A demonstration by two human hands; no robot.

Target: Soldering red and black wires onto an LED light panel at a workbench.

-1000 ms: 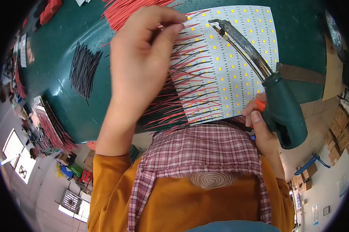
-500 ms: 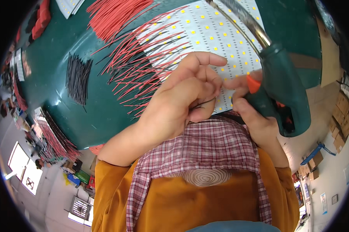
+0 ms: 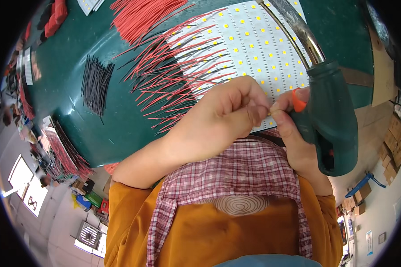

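Observation:
My left hand (image 3: pixel 222 118) is closed in a pinch over the near edge of a white LED board (image 3: pixel 251 58) with yellow chips in rows. Its fingertips meet the thumb and finger of my right hand (image 3: pixel 296 140); what lies between them is hidden. My right hand also grips a dark green soldering gun (image 3: pixel 336 111) with an orange trigger, its metal tubes pointing away over the board. Red and black wires (image 3: pixel 165 73) fan across the board's left edge.
On the green table (image 3: pixel 67 120) lie a black wire bundle (image 3: pixel 96 84) and a heap of red wires (image 3: pixel 142 15). More wired boards (image 3: pixel 65 144) stand at the table's left edge. Cardboard boxes (image 3: pixel 394 138) are stacked far right.
My left hand has turned and moved right, bringing its fingertips against my right hand's. The dark strand that showed in it is now hidden. The soldering gun has shifted slightly right and nearer.

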